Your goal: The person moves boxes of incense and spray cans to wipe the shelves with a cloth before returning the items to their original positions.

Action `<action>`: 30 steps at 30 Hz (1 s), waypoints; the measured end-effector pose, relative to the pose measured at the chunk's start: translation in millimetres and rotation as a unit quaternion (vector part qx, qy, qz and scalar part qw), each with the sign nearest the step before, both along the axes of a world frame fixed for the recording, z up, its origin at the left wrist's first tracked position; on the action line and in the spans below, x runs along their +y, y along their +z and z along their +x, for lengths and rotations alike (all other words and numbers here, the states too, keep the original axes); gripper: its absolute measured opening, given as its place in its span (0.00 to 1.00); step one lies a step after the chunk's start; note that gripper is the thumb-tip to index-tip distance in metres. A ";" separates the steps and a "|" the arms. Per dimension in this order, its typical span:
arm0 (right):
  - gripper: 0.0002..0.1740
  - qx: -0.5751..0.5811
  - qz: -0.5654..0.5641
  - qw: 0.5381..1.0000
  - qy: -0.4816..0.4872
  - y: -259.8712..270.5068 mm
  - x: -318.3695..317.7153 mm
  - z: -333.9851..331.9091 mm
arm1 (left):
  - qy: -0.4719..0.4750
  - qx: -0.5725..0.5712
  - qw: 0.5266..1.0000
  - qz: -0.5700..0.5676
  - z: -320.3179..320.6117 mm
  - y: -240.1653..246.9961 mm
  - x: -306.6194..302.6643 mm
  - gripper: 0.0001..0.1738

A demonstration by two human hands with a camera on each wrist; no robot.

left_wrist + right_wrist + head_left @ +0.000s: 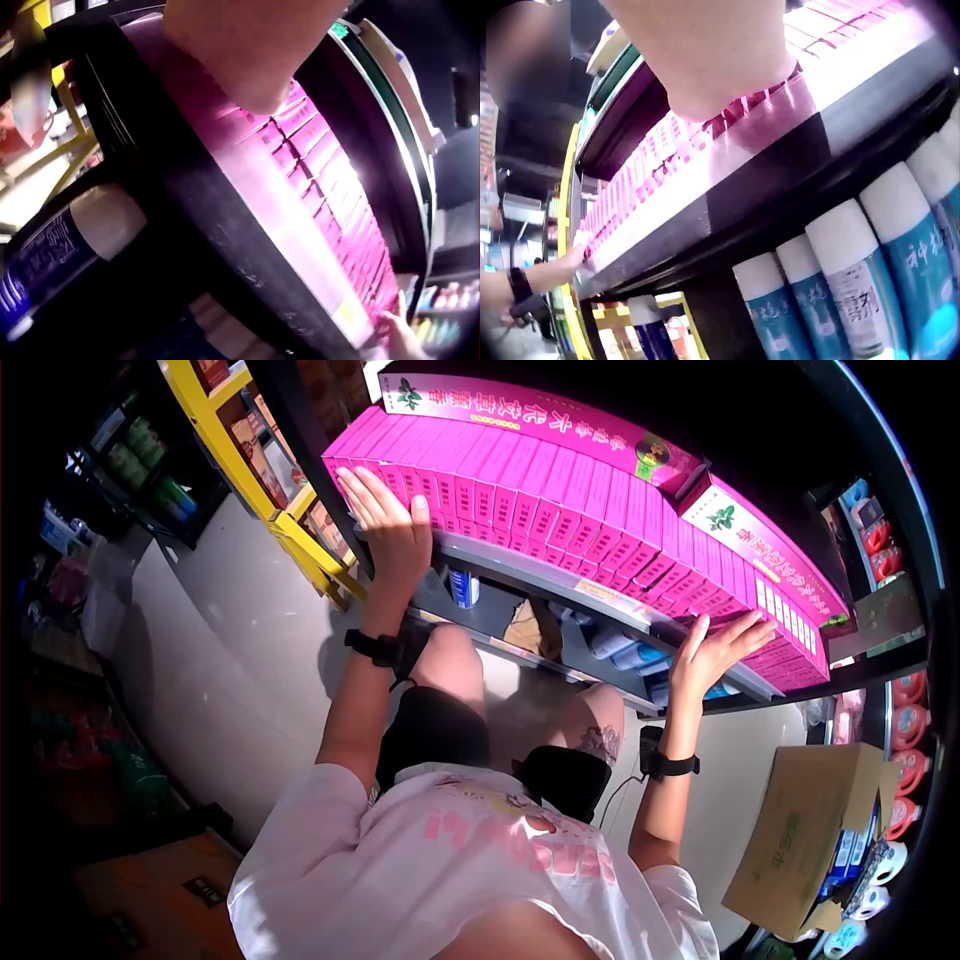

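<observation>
The row of slim pink cardboard boxes (pixel 575 520) stood on the grey metal shelf (pixel 505 565). The left hand (pixel 397 538) and right hand (pixel 708 652) grasped nothing, fingers extended against opposite ends; even, gentle pressure likely best kept fronts flush.

A: What are the pink boxes (pixel 490 485) made of?
B: Smooth printed card, by the look, with a slight sheen.
A: And the shelf edge (pixel 251 259)?
B: Like painted metal.
A: The brown carton (pixel 795 830)?
B: Matt cardboard. The floor (pixel 235 650), though, is smooth and glossy.
A: Those spray cans (pixel 851 300)?
B: Shiny, metal-looking, with smooth, plastic-looking caps (pixel 840 236).
A: The T-shirt (pixel 400 860)?
B: Matt cloth, printed.
</observation>
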State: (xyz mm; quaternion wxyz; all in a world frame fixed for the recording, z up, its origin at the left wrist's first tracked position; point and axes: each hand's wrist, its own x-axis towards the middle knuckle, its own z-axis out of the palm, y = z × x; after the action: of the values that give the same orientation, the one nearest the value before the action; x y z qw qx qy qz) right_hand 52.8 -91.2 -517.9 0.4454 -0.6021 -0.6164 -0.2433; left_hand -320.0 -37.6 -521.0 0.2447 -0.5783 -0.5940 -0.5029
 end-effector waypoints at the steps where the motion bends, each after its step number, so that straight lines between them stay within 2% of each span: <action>1: 0.41 0.011 0.000 1.000 0.014 3.0 -3.8 -1.3 | -0.004 -0.001 1.000 -0.005 0.5 -4.0 -1.6 0.40; 5: 0.39 0.033 -0.016 0.999 0.039 0.7 -15.7 -1.9 | -0.032 0.006 0.999 -0.037 3.3 -26.9 -14.2 0.42; 9: 0.38 -0.042 -0.068 0.996 0.029 -32.5 -20.7 -13.3 | -0.031 0.001 0.992 -0.125 3.5 -54.6 -30.7 0.40; 11: 0.38 -0.041 -0.102 0.994 0.021 -46.5 -23.9 -18.4 | -0.109 -0.048 0.991 -0.059 -0.3 -87.3 -39.6 0.40; 12: 0.38 -0.060 -0.113 0.992 0.012 -50.6 -26.8 -20.5 | -0.138 -0.057 0.989 -0.010 0.0 -102.1 -44.2 0.36; 13: 0.38 -0.061 -0.117 0.991 0.015 -56.2 -29.3 -20.0 | -0.136 -0.058 0.989 -0.014 -3.9 -113.2 -51.0 0.36; 15: 0.37 -0.016 -0.081 0.989 0.125 -68.1 -35.1 -19.3 | -0.204 0.030 0.952 -0.226 -16.2 -128.5 -62.3 0.29; 16: 0.35 -0.057 -0.022 0.985 0.160 -76.5 -39.7 -21.4 | -0.204 0.033 0.952 -0.227 -21.3 -134.6 -60.9 0.29; 17: 0.30 -0.117 -0.016 0.958 0.261 -80.7 -39.8 -25.6 | -0.240 0.008 0.923 -0.302 -25.2 -140.4 -56.6 0.29; 18: 0.20 -0.101 -0.184 0.899 0.384 -77.0 -39.0 -31.9 | -0.274 -0.019 0.886 -0.373 -27.7 -147.4 -50.2 0.28; 19: 0.14 -0.180 -0.238 0.848 0.439 -87.8 -31.2 -41.1 | -0.275 -0.016 0.887 -0.371 -30.1 -156.8 -41.6 0.28; 21: 0.14 -0.135 -0.340 0.791 0.490 -146.0 -6.2 -32.3 | -0.266 -0.044 0.898 -0.347 -34.7 -179.1 -26.3 0.35; 23: 0.16 -0.047 -0.508 0.749 0.422 -185.2 28.5 -25.2 | -0.265 -0.035 0.898 -0.349 -31.2 -189.2 -6.2 0.37; 24: 0.18 -0.052 -0.526 0.754 0.391 -198.5 44.7 -25.8 | -0.305 -0.077 0.883 -0.348 -26.3 -184.9 3.6 0.36; 25: 0.25 -0.145 -0.562 0.726 0.367 -225.4 65.9 -19.0 | -0.342 -0.120 0.866 -0.345 -23.0 -181.6 12.0 0.34; 27: 0.39 -0.175 -0.661 0.666 0.300 -252.6 96.1 -30.7 | -0.333 -0.116 0.863 -0.362 -25.1 -194.4 40.5 0.36; 29: 0.45 -0.256 -0.608 0.692 0.294 -290.4 110.6 -44.0 | -0.446 -0.270 0.771 -0.366 -33.4 -223.1 74.2 0.42; 30: 0.47 -0.269 -0.620 0.691 0.258 -296.6 110.2 -55.7 | -0.404 -0.238 0.812 -0.348 -38.4 -241.3 88.0 0.42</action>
State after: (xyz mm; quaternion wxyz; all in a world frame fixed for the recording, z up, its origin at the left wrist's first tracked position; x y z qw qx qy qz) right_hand -2.9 19.0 -814.5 -0.1687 -0.4671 -0.8517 0.1670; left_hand -358.4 50.4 -762.4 -0.3474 -0.6747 -0.4815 -0.4385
